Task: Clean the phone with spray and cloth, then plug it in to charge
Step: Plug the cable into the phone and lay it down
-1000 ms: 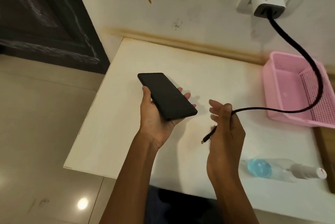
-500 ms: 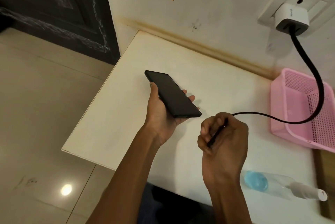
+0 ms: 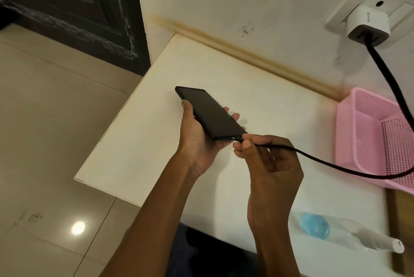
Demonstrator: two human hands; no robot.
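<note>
The left hand (image 3: 197,142) holds the black phone (image 3: 210,114) above the white bench (image 3: 156,124), fingers curled round its sides. The right hand (image 3: 268,164) pinches the black cable (image 3: 324,162) at its plug — the plug touches the phone's near end. The spray bottle (image 3: 347,234) lies on the bench near the right wrist — a pink basket (image 3: 349,142) sits farther right.

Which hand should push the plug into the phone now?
The right hand, most likely. It already pinches the cable just behind its plug, which sits at the phone's bottom edge. The left hand is busy cradling the phone above the table, so it should just hold steady.
</note>
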